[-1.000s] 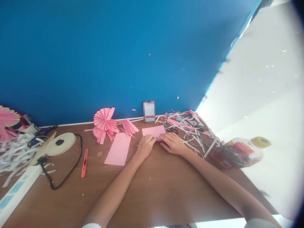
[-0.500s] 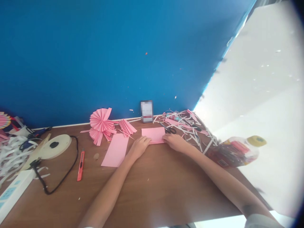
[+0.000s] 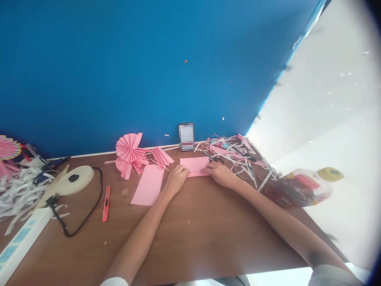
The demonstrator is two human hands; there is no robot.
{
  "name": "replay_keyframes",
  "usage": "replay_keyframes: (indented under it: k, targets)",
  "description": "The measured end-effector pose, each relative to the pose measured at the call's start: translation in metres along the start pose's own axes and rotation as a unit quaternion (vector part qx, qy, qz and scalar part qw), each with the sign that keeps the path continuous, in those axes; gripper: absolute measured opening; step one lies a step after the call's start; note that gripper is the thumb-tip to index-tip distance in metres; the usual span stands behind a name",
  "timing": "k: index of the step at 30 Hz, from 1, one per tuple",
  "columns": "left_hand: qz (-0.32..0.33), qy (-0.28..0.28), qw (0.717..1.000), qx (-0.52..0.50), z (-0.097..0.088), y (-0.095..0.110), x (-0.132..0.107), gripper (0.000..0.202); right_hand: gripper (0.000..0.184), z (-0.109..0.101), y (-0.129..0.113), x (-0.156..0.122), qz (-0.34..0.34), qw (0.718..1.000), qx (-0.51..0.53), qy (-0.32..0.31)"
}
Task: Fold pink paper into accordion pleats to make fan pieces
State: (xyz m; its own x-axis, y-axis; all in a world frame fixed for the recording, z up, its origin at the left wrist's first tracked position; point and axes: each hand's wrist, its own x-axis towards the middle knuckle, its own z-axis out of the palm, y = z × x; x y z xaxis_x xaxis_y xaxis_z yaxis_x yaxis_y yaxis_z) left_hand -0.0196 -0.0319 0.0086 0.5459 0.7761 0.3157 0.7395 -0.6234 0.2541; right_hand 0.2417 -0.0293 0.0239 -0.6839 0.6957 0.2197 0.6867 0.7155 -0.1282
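A pink sheet of paper (image 3: 195, 165) lies on the table with a narrow fold along its near edge. My left hand (image 3: 177, 178) grips its near left corner, fingers closed on the edge. My right hand (image 3: 222, 173) pinches the near right side of the same sheet. Left of my left hand, a second pink sheet (image 3: 147, 186) lies flat. Just beyond my right hand are dark-handled scissors (image 3: 214, 158), partly hidden by it. Pleated pink paper fans (image 3: 130, 150) and a smaller folded piece (image 3: 161, 157) rest farther back on the left.
A phone (image 3: 186, 137) leans on the blue wall. Paper strips (image 3: 238, 153) are heaped at the back right, beside a yellow-capped bottle (image 3: 303, 186). Leftward lie a red utility knife (image 3: 106, 203), a black cable (image 3: 80, 228), a cream roll (image 3: 85, 180) and a white power strip (image 3: 25, 242).
My right hand has shifted slightly inward along the sheet's near edge. Both hands stay on the paper. The whole view has moved a little.
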Motion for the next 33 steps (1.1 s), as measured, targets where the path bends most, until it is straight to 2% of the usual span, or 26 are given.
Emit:
replay_keyframes:
  k: [2, 4, 9, 16, 21, 33]
  targets:
    - [0.007, 0.004, 1.000, 0.015, 0.000, 0.000, 0.000, 0.023, 0.041, 0.001, -0.002, 0.000, -0.030, 1.000, -0.006, 0.000]
    - [0.019, 0.004, 1.000, 0.023, 0.000, 0.000, 0.000, 0.023, 0.035, 0.001, -0.004, 0.000, -0.045, 0.999, -0.007, 0.003]
    - [0.018, 0.012, 1.000, 0.007, 0.002, 0.001, 0.000, 0.023, 0.023, 0.000, -0.007, 0.001, -0.038, 0.999, -0.027, 0.010]
    - [-0.003, -0.010, 0.997, -0.074, 0.005, -0.001, -0.001, 0.025, 0.027, 0.003, -0.007, 0.000, -0.027, 0.996, -0.090, -0.005]
    - [-0.025, -0.032, 0.993, -0.112, 0.001, -0.001, 0.000, 0.018, 0.031, 0.007, -0.011, -0.002, -0.014, 0.996, -0.087, 0.005]
    - [-0.023, -0.027, 0.993, -0.111, 0.001, 0.001, 0.001, 0.018, 0.032, 0.014, -0.008, -0.003, -0.029, 0.997, -0.058, 0.032]
